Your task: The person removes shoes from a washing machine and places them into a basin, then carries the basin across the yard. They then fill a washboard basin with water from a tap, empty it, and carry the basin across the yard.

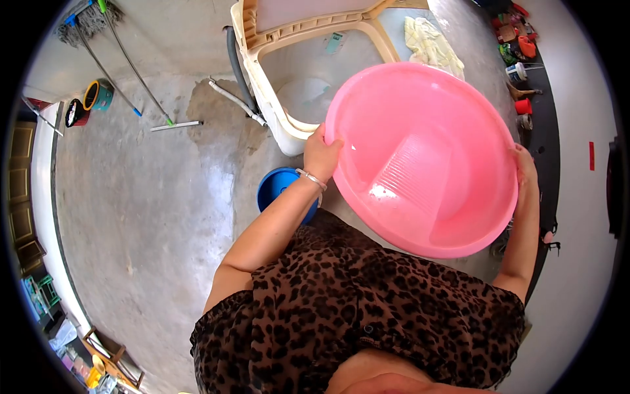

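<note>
A large pink washbasin (426,118) with a ribbed scrubbing panel moulded inside is held up in front of my body, its open side tilted toward me. My left hand (321,155), with a bangle at the wrist, grips the rim on the left. On the opposite side my right hand (524,165) is closed around the rim. Inside the basin only a small white speck and some shine show. Just below my left forearm a blue bucket (268,190) stands on the floor, partly hidden by the arm.
Ahead stands a cream washing machine (289,134) with its lid up, a yellow cloth (430,46) lying beside it. A grey drain hose (237,72) and white pipe (235,100) lie at its left. A squeegee (177,125) and mop (98,20) lean farther left. Small items line the right wall.
</note>
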`<state>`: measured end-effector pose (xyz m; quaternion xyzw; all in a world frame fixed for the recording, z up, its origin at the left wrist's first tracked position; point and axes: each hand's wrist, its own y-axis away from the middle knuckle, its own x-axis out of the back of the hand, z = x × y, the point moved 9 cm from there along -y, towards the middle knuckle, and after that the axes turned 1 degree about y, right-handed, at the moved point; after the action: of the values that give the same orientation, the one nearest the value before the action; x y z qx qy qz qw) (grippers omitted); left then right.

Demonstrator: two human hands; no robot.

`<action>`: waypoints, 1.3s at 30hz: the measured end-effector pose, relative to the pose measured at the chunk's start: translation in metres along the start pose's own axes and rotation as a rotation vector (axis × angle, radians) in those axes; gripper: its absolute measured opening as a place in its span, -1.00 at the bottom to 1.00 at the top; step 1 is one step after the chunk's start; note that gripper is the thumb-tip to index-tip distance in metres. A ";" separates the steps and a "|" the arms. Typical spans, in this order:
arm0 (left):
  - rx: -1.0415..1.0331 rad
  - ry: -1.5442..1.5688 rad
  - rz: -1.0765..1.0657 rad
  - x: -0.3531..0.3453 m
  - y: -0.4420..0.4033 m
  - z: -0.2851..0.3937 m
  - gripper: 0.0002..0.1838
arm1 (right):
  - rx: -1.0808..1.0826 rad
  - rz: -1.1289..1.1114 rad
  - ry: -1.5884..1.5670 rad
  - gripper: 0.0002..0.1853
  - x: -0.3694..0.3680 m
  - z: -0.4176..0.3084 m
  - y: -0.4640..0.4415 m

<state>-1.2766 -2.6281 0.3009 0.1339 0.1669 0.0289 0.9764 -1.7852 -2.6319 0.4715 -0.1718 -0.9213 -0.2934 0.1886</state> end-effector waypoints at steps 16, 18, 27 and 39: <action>-0.026 -0.266 -0.194 -0.017 0.016 0.009 -0.51 | -0.063 0.086 -0.017 -0.75 0.039 0.065 0.082; -0.014 -0.308 -0.215 -0.026 0.009 0.006 -0.50 | -0.064 0.091 -0.012 -0.74 0.047 0.061 0.079; -0.003 -0.311 -0.162 -0.028 0.027 0.019 -0.45 | 0.033 0.088 0.064 -0.71 0.053 -0.004 0.092; -0.060 -0.112 -0.013 0.000 0.085 0.007 -0.41 | 0.318 -0.010 0.177 -0.77 0.015 -0.102 0.064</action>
<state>-1.2751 -2.5485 0.3302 0.1050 0.1120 0.0200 0.9880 -1.7457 -2.6408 0.5860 -0.1090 -0.9367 -0.1591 0.2924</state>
